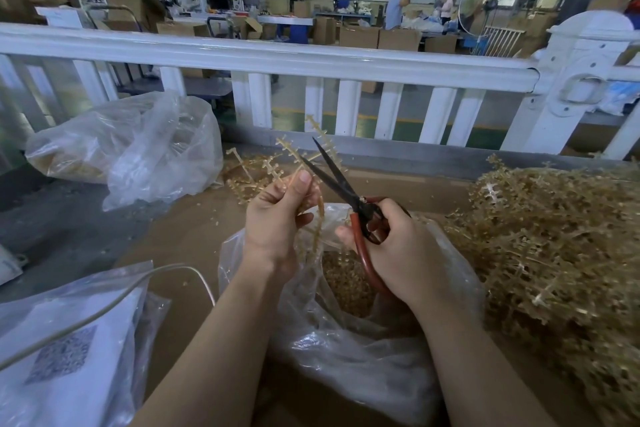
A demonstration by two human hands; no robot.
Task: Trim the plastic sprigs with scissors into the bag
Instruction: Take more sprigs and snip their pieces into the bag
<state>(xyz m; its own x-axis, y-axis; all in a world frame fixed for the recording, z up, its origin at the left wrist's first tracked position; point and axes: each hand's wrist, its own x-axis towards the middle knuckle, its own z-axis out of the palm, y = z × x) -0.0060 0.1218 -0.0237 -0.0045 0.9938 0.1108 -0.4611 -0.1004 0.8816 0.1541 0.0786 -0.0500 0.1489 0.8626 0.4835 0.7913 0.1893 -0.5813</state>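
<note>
Scissors [337, 180] open beside sprig [294, 152] above bag [346, 340]

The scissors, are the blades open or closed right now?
Open: the scissors' two dark blades spread in a V around the sprig.

Right hand [388, 246] holds scissors [337, 184] beside sprig [294, 152].

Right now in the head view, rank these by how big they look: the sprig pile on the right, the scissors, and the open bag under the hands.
1. sprig pile
2. open bag, partly hidden by the arms and nearer the camera, so this order is unsure
3. scissors, clearly smallest
</note>
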